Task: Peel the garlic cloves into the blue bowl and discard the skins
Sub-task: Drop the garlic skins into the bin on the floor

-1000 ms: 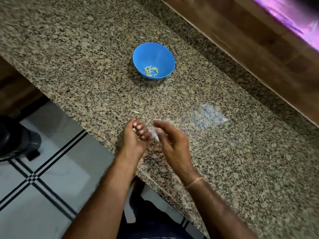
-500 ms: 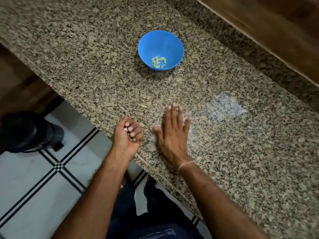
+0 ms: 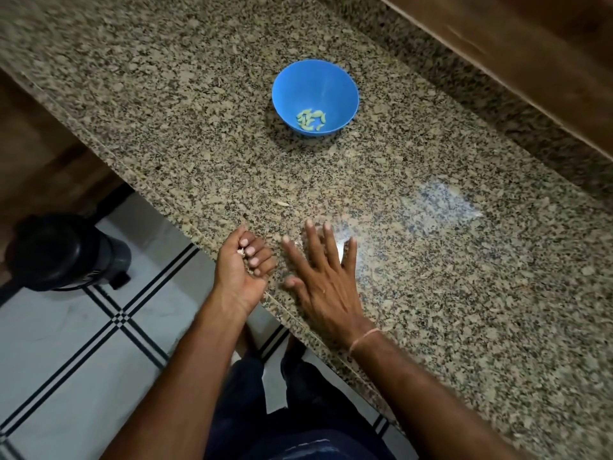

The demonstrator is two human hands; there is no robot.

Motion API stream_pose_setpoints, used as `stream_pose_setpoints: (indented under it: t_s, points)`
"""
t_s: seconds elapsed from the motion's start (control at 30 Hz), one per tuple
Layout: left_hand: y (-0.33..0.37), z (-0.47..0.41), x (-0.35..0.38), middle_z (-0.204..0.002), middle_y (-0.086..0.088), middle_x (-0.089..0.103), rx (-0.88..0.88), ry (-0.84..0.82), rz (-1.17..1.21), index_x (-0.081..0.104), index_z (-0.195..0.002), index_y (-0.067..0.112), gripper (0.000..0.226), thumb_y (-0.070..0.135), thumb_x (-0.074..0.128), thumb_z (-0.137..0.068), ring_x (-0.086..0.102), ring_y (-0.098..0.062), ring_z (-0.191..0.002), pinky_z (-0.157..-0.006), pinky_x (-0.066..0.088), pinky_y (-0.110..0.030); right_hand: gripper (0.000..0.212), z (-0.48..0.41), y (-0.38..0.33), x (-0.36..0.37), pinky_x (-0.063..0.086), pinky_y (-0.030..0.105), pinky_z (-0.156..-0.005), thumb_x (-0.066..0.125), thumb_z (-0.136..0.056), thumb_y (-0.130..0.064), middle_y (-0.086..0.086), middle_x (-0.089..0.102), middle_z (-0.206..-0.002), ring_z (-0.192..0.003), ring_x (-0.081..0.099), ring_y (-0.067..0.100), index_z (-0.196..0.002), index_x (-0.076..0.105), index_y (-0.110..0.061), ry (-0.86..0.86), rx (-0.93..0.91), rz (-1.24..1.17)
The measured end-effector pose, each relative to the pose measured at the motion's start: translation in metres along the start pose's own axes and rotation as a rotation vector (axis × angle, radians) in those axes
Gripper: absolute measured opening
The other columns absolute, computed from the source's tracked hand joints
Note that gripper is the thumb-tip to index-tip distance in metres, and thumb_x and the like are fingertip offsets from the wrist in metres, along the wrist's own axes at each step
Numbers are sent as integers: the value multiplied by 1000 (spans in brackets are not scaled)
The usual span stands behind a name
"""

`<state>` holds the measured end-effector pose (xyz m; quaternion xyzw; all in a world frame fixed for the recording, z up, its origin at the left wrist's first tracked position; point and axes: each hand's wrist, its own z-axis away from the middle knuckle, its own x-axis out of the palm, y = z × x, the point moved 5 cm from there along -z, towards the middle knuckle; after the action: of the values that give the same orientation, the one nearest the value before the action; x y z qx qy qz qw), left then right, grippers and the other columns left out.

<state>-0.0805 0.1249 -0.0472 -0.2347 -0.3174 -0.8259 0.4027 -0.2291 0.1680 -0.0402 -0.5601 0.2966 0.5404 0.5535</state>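
Note:
The blue bowl stands on the speckled granite counter, well beyond my hands, with several pale peeled garlic cloves in its bottom. My left hand is cupped palm-up at the counter's front edge, its fingers curled round a few pale garlic skins. My right hand lies flat on the counter beside it, fingers straight and spread, holding nothing. A single loose skin lies on the granite between my hands and the bowl.
A dark bin stands on the tiled floor below left of the counter edge. A wooden ledge runs along the counter's far right side. A bright glare patch lies right of my right hand.
My right hand let go of the thin skin it held near the left, flattened onto the counter, and has spread its fingers. The left hand stays cupped at the edge.

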Motion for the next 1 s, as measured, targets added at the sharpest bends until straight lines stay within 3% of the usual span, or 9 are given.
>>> stream_pose_setpoints:
  t_s: [0.23,0.3,0.47,0.67,0.7,0.77,0.8,0.87,1.0]
  points:
    - [-3,6,-7,-51,9,33,-3,10,-13,44,-63,24,49,37,42,-109,28,-5,-40,-36,18,-20,62,-24,24,2,-8,70,-122,23,-108,-60,3,-25,-171,-158,-23,30,-163,-2,-47,-5,7,101]
    - [-5,8,-7,-51,9,33,-13,17,-7,44,-62,24,49,38,43,-109,28,-5,-40,-37,17,-20,66,-20,26,-6,-8,69,-122,26,-108,-59,3,-26,-171,-158,-23,29,-164,-4,-44,30,27,66]
    - [-3,10,-8,-51,8,33,-32,15,30,45,-61,24,49,38,45,-108,28,-5,-39,-37,17,-20,72,20,20,-1,-13,66,-123,19,-109,-59,1,-33,-168,-156,-30,23,-163,-19,-30,48,284,-79]
    - [-2,11,-9,-51,9,33,-20,-1,3,45,-62,24,49,37,43,-109,28,-5,-40,-38,17,-20,68,-16,3,4,-19,62,-122,16,-110,-57,1,-32,-169,-155,-31,24,-164,-17,-31,83,228,-106]
    - [-2,12,-9,-51,9,33,-20,0,2,44,-62,24,49,36,43,-109,28,-5,-40,-38,17,-20,69,-20,4,2,-16,58,-124,23,-111,-54,3,-26,-171,-158,-25,25,-165,-12,-29,113,234,-157]
    - [-1,13,-10,-52,9,33,-19,4,10,44,-61,24,49,35,43,-109,28,-5,-40,-36,18,-19,73,-27,13,-5,11,49,-129,49,-108,-45,9,10,-174,-158,8,27,-167,14,-20,216,248,-312]
    - [0,13,-11,-52,9,33,-19,7,18,44,-61,24,49,34,42,-109,28,-5,-40,-36,18,-20,71,-31,18,-9,28,42,-124,62,-103,-37,10,33,-165,-148,29,25,-163,31,-17,281,236,-373]
    - [2,13,-13,-52,9,33,-21,14,30,44,-62,24,48,34,42,-108,28,-5,-40,-37,18,-20,54,-43,25,-15,50,34,-105,74,-95,-23,4,58,-137,-121,46,14,-146,58,-16,351,179,-417]
    - [2,12,-12,-53,9,33,-22,26,28,44,-61,24,48,34,41,-108,28,-5,-40,-37,18,-20,21,-68,24,-26,48,26,-77,77,-89,-23,-1,69,-103,-95,50,9,-108,78,-14,378,57,-422]
